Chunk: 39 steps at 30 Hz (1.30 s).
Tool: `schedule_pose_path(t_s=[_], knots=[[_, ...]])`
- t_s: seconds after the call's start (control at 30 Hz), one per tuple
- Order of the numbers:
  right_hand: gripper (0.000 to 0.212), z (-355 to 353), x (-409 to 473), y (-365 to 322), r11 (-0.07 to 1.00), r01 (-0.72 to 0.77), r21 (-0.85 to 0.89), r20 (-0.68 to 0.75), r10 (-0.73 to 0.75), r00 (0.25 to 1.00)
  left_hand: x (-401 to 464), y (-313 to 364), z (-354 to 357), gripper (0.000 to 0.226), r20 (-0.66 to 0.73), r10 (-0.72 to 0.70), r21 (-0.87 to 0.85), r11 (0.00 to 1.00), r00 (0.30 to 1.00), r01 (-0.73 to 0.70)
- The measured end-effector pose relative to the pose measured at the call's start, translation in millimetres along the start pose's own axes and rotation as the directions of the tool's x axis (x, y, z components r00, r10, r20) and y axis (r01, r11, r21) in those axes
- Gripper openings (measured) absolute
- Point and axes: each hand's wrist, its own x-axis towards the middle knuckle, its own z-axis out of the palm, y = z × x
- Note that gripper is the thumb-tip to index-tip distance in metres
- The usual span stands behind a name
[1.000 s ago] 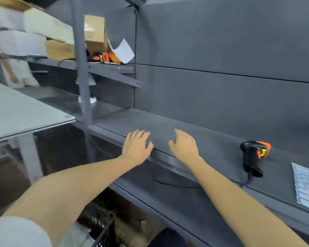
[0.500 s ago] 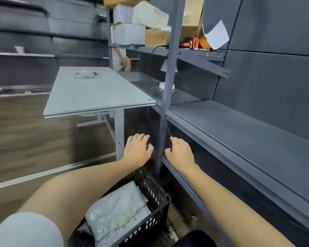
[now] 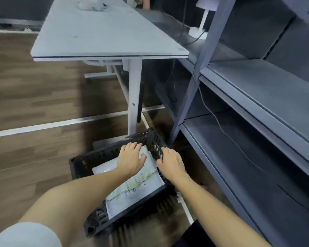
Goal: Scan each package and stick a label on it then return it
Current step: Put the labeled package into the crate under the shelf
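Floor basket [image 3: 82, 162] now under hands [image 3: 150, 160]

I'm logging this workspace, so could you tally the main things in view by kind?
Hands: 2, left and right
Baskets: 1
Packages showing in the basket: 2, top one, another under it
Tables: 1
Lamps: 1
Total: 7
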Motion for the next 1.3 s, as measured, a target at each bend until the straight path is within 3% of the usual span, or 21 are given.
schedule_pose_path(t_s=[0.2,0.4,0.67,0.73,0.8,0.9,0.97,1.03,1.17,1.3], knots=[[0.039,83,6,-15,1.0,0.005,0.012,0.185,-0.007,0.983,-39,-45,72,0.046,0.176,-0.113,0.014,0.994,0.978,0.112],[0.051,144,1,-21,1.0,-0.002,0.024,0.336,-0.006,0.942,-72,-83,117,0.047,0.3,-0.218,0.045,0.976,0.929,0.214],[0.049,183,12,-23,0.999,-0.039,-0.018,0.429,0.042,0.903,-94,-118,148,0.049,0.35,-0.316,0.061,0.947,0.882,0.315],[0.046,190,14,-25,0.999,-0.048,-0.008,0.435,0.047,0.899,-93,-125,151,0.055,0.317,-0.384,0.015,0.916,0.867,0.4],[0.047,194,14,-26,0.998,-0.06,0.015,0.442,0.047,0.896,-90,-127,152,0.07,0.273,-0.534,-0.093,0.813,0.8,0.575],[0.049,199,13,-26,0.996,-0.075,0.053,0.435,0.045,0.899,-77,-130,152,0.083,0.346,-0.756,-0.343,0.449,0.556,0.825],[0.05,200,11,-26,0.994,-0.083,0.07,0.422,0.046,0.906,-70,-135,158,0.082,0.449,-0.809,-0.362,0.222,0.378,0.905],[0.052,200,10,-25,0.993,-0.084,0.08,0.413,0.043,0.91,-66,-137,165,0.077,0.539,-0.798,-0.323,0.102,0.272,0.941],[0.053,199,9,-22,0.998,-0.041,0.039,0.405,0.022,0.914,-70,-127,175,0.068,0.594,-0.752,-0.352,0.076,0.285,0.933],[0.054,198,12,-21,0.999,-0.029,0.019,0.4,0.019,0.916,-70,-130,176,0.081,0.596,-0.759,-0.335,0.061,0.262,0.94]])
